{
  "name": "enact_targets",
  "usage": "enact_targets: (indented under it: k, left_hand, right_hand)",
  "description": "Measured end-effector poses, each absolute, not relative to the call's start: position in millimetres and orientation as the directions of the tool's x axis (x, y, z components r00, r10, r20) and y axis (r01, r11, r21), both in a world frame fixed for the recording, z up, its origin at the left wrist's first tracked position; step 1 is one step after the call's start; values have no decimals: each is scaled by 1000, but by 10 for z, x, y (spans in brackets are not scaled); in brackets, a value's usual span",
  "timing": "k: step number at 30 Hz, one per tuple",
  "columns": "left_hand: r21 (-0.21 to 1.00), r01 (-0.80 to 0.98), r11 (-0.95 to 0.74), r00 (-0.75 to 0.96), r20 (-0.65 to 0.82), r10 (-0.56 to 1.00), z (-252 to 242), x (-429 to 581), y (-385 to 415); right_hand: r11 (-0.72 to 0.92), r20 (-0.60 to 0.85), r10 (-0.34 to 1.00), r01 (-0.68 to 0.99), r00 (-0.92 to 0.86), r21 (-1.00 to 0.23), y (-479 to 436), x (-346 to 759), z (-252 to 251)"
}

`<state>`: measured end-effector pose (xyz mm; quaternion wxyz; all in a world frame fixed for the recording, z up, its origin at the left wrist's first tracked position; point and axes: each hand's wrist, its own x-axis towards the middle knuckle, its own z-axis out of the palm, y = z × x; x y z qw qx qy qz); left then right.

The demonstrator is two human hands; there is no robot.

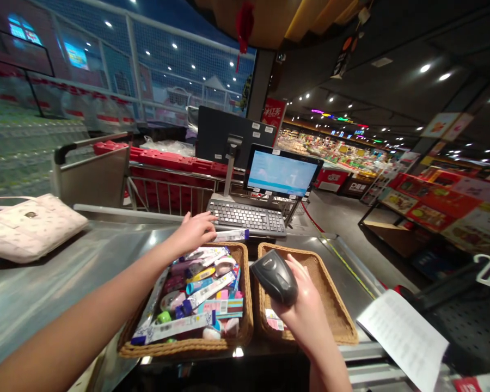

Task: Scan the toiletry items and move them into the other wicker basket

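Observation:
My left hand (pixel 196 231) is at the left end of the black keyboard (pixel 249 216), its fingertips by the keys. A white, blue-ended stick packet (pixel 233 235) sticks out from under its curled fingers and looks gripped there. Below, a wicker basket (pixel 248 305) holds several similar packets, a yellow tube-like item (pixel 204 274) and other small goods. My right hand (pixel 304 305) is closed around a black handheld barcode scanner (pixel 274 276), over a second wicker basket (pixel 341 305). Inside that one, a small pink-and-white package (pixel 274 320) shows partly behind the hand.
A lit monitor (pixel 283 171) stands behind the keyboard, a dark screen back (pixel 216 136) beside it. A patterned handbag (pixel 32 226) rests on the metal counter (pixel 93 261) at left. Printed paper (pixel 404 337) lies at right. A metal-sided cart (pixel 92 169) stands beyond the counter.

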<state>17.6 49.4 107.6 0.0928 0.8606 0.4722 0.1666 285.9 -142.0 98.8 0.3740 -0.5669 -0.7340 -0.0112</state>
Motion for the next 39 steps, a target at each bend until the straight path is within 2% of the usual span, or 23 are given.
enact_targets:
  k: [8,13,23,26,35,39]
  left_hand:
    - [319,831,-455,458,71,886,586,-12,493]
    - [326,826,-460,475,37,879,369,-97,389]
    - [364,759,-540,604,-84,793,296,-70,-30]
    - [384,705,-596,663,-60,746,275,19,-171]
    - [324,591,-739,780,6,626,148,282,-338]
    - [304,540,-785,810,68,583,120,417,-323]
  right_hand:
    - [300,506,861,848,-44,-437,-1403,2752,930]
    - [296,486,873,840,-45,-455,-1374,2682,895]
    - [282,451,891,828,-40,-484,-1329,2586,837]
    - [267,443,896,832,-29,-487,-1321,2577,827]
    - [289,468,883,827,-36,-482,-1310,2666,822]
    - [230,446,895,840,15,-490,-1352,2772,816]
